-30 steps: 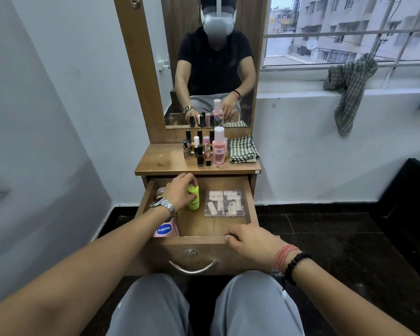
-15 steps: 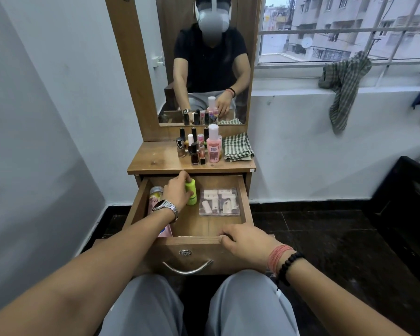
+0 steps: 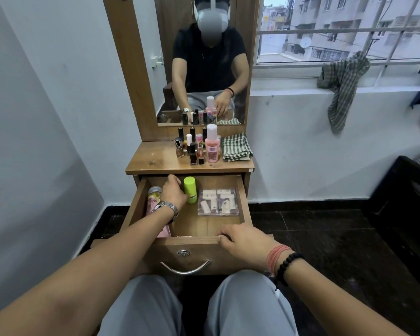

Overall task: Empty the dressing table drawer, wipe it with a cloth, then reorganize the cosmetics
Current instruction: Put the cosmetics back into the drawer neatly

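emptying seems partly done: left hand (image 3: 174, 192) grips the green bottle (image 3: 190, 190) in the drawer (image 3: 192, 240), right hand (image 3: 243, 241) holds its front edge, wiping ahead.

Pale walls (image 3: 46, 105), dark floor (image 3: 325, 238), barred window (image 3: 337, 30).

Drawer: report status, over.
Left hand grips green bottle in drawer. Right hand holds drawer front. Clear box alongside, apart.

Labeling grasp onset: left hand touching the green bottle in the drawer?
Touching. Head view shows the left hand wrapped against the green bottle, no gap visible.
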